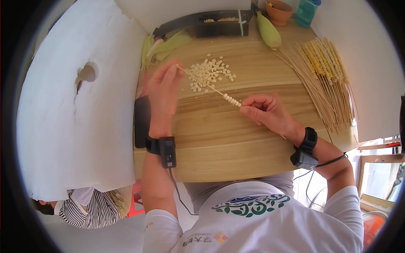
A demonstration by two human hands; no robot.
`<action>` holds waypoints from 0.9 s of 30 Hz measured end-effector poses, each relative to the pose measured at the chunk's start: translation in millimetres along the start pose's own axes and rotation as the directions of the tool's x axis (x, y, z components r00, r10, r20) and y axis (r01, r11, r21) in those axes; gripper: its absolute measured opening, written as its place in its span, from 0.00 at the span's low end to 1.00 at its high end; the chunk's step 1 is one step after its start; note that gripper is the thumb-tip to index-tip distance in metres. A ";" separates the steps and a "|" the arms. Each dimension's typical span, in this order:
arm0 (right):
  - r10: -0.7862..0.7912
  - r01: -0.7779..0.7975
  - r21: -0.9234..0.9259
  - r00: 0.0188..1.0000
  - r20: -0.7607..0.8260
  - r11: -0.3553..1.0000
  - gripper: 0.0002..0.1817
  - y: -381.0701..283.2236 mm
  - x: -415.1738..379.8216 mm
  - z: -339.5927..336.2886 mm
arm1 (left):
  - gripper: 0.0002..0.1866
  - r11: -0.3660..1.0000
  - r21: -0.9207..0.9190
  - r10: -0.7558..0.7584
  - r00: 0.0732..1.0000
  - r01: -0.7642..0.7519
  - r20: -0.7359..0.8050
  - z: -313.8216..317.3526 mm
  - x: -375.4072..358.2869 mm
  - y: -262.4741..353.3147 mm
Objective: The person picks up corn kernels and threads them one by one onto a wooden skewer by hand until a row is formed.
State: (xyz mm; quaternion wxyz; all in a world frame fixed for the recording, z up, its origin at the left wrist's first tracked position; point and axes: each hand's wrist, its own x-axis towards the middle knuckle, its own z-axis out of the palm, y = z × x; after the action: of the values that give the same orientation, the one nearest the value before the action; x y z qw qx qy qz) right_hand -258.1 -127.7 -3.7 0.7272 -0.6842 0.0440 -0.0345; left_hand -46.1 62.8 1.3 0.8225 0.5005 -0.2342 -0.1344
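Your hands on a corn skewer

Your left hand (pixel 163 90) pinches the bamboo skewer (pixel 211 87) tip above loose corn kernels (pixel 209 72); your right hand (pixel 266 110), fingers curled, grips its other end.

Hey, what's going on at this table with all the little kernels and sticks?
A person is holding a thin wooden skewer over a light wooden table. The right hand grips it beside a short row of pale corn kernels already on it, while the left hand pinches near the pointed end. A loose pile of pale corn kernels lies just behind. A bundle of bare and filled skewers rests to the right.
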 end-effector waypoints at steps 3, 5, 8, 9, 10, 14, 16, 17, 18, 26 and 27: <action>-0.003 0.003 -0.004 1.000 -0.010 1.000 0.05 -0.1 0.5 -0.7 | 0.13 0.991 -0.116 -0.064 0.998 0.063 -0.004 3.1 -1.1 3.0; -0.005 0.005 -0.009 1.000 -0.017 1.000 0.05 -0.1 0.5 -0.9 | 0.13 0.975 -0.190 -0.114 0.993 0.111 -0.007 3.2 -1.0 2.8; -0.001 0.001 -0.010 1.000 -0.024 1.000 0.06 -1.7 -0.4 -0.4 | 0.12 0.973 -0.181 -0.144 0.990 0.143 0.003 -1.1 -0.9 -0.2; 0.001 -0.001 -0.012 1.000 -0.020 1.000 0.06 -2.9 -0.5 -0.6 | 0.11 0.967 -0.196 -0.166 0.986 0.164 0.008 -1.4 -1.0 -0.3; 0.002 -0.002 -0.014 1.000 -0.015 1.000 0.06 -3.5 -0.5 -0.6 | 0.11 0.960 -0.210 -0.186 0.982 0.185 0.014 -1.9 -1.1 -0.3; 0.002 -0.003 -0.004 0.999 -0.037 1.000 0.06 -0.9 0.5 -0.8 | 0.11 0.936 -0.265 -0.237 0.971 0.231 0.008 -5.1 0.7 -2.0; -0.011 0.011 -0.013 1.000 -0.023 1.000 0.06 1.7 1.3 -2.6 | 0.11 0.890 -0.369 -0.272 0.961 0.268 0.042 -6.4 1.9 -3.7; -0.011 0.011 -0.013 1.000 -0.025 1.000 0.06 1.6 1.8 -2.8 | 0.11 0.890 -0.368 -0.273 0.961 0.269 0.044 -5.3 1.8 -2.9; -0.005 0.005 -0.024 1.000 -0.030 1.000 0.06 1.9 1.6 -2.9 | 0.11 0.887 -0.368 -0.276 0.959 0.280 0.065 -4.3 0.9 -2.5; -0.013 0.011 -0.031 0.999 -0.052 0.999 0.06 1.8 1.4 -2.3 | 0.11 0.865 -0.326 -0.365 0.924 0.383 0.118 9.2 -7.0 -10.2; -0.010 0.009 -0.030 0.999 -0.040 1.000 0.06 0.5 1.1 -2.9 | 0.11 0.860 -0.324 -0.372 0.919 0.394 0.128 14.1 -10.3 -8.2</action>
State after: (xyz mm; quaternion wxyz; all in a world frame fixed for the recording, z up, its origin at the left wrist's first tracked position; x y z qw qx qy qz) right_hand -257.4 -130.6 -4.3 0.7156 -0.6944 0.0561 -0.0511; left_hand -62.2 53.0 -3.0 0.8463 0.3814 -0.1281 -0.3491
